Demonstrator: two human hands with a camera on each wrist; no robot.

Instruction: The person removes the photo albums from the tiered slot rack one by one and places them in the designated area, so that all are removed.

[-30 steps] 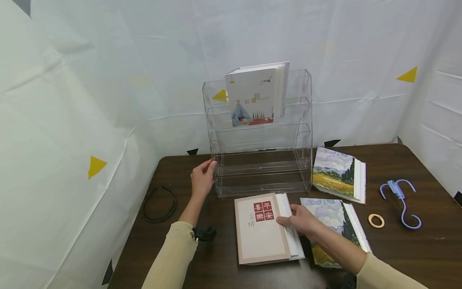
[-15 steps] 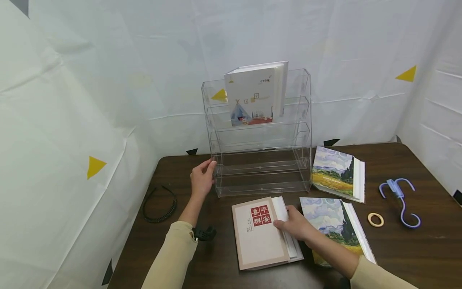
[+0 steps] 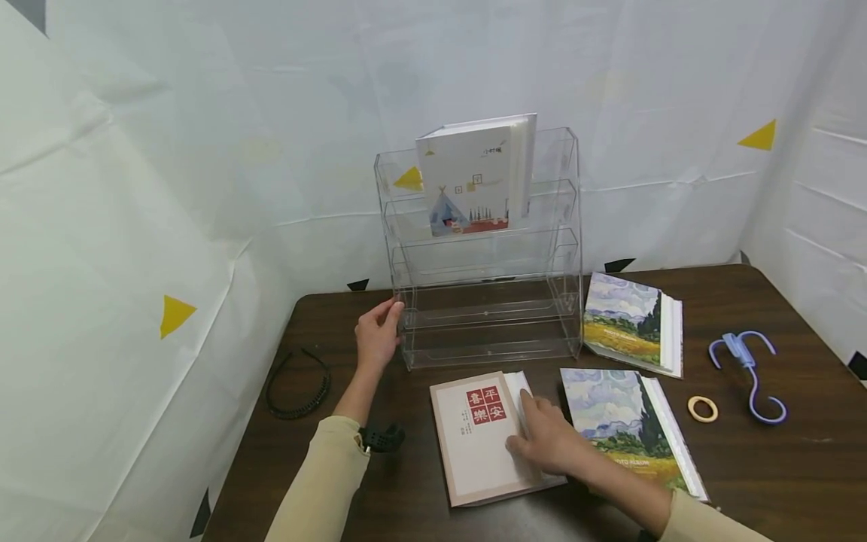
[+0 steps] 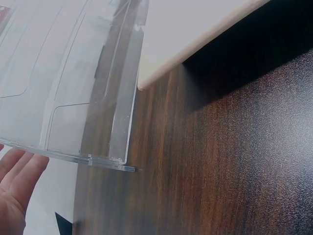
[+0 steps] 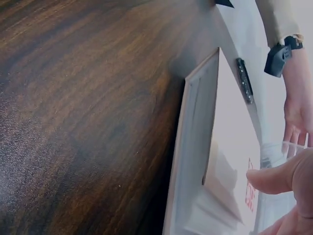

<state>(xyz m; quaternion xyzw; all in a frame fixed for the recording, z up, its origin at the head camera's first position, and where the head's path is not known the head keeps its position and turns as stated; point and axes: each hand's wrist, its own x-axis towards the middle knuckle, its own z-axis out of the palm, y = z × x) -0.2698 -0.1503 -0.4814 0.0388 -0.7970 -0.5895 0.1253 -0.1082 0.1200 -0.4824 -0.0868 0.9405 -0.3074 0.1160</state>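
Observation:
In the head view my left hand [image 3: 377, 336] touches the left side of a clear acrylic tiered rack [image 3: 488, 352]. Its fingertips lie against the outer face of the side panel in the left wrist view. My right hand [image 3: 550, 443] rests on the right part of a pale pink album [image 3: 467, 467] with red square characters, lying on the table before the rack. The thumb [image 5: 274, 179] lies on the cover in the right wrist view, and the other fingers reach over the white page edge. That cover stands a little apart from the lower one.
A white album [image 3: 467, 173] leans in the rack's upper tier. Two landscape-covered albums [image 3: 619, 316] lie at the right, one behind the other. Farther right are a wooden ring [image 3: 702, 409] and a blue hook hanger [image 3: 752, 376]. A black headband [image 3: 298, 410] lies at the left.
The pink album has shifted slightly left and toward me. My right hand has moved left from its edge, farther over the cover and pages. My left hand stays at the rack.

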